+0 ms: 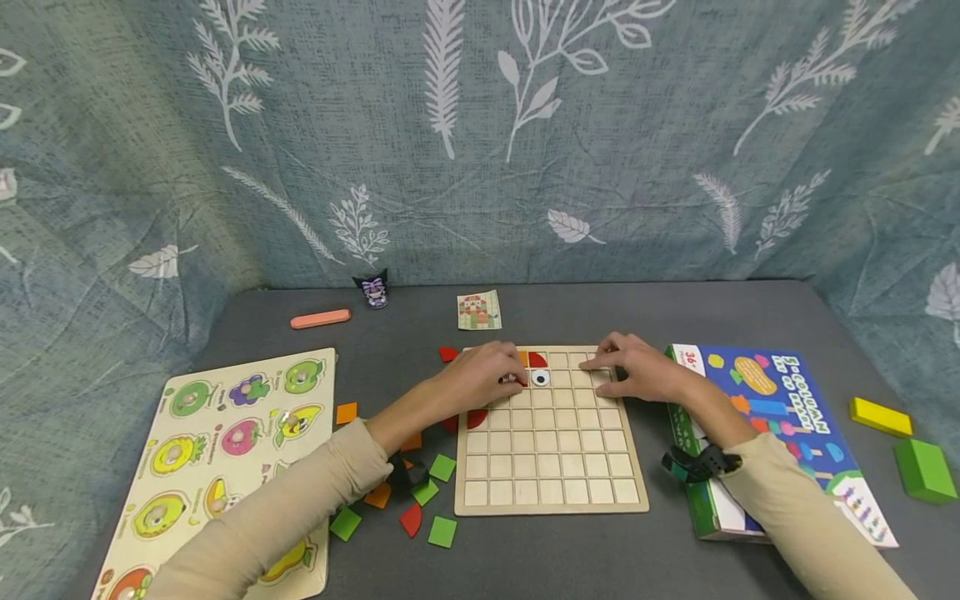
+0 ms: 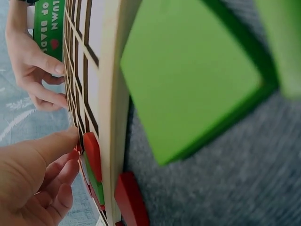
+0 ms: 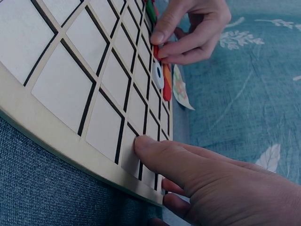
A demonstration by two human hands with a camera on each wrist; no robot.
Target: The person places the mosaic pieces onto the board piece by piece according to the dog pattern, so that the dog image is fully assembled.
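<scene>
A wooden grid board [image 1: 551,509] lies flat on the table. Over its upper left part, my left hand [image 1: 483,379] pinches a small red tile [image 3: 156,51] between thumb and fingers, low against the grid; the tile is partly hidden. Beside those fingers sit a white eye tile [image 1: 540,378], a red quarter-round tile [image 1: 537,359] and an orange tile [image 1: 523,357]. Another red tile [image 1: 476,418] lies at the board's left edge, and a green tile [image 2: 95,181] shows in the left wrist view. My right hand [image 1: 637,367] rests on the board's upper right corner, fingers spread, holding nothing.
Loose green tiles [image 1: 442,532], orange tiles [image 1: 347,413] and red ones lie left of the board. A fruit puzzle [image 1: 247,408] is further left. A blue box [image 1: 765,408], yellow block [image 1: 881,417] and green block [image 1: 925,472] stand right. A picture card [image 1: 478,311] lies behind.
</scene>
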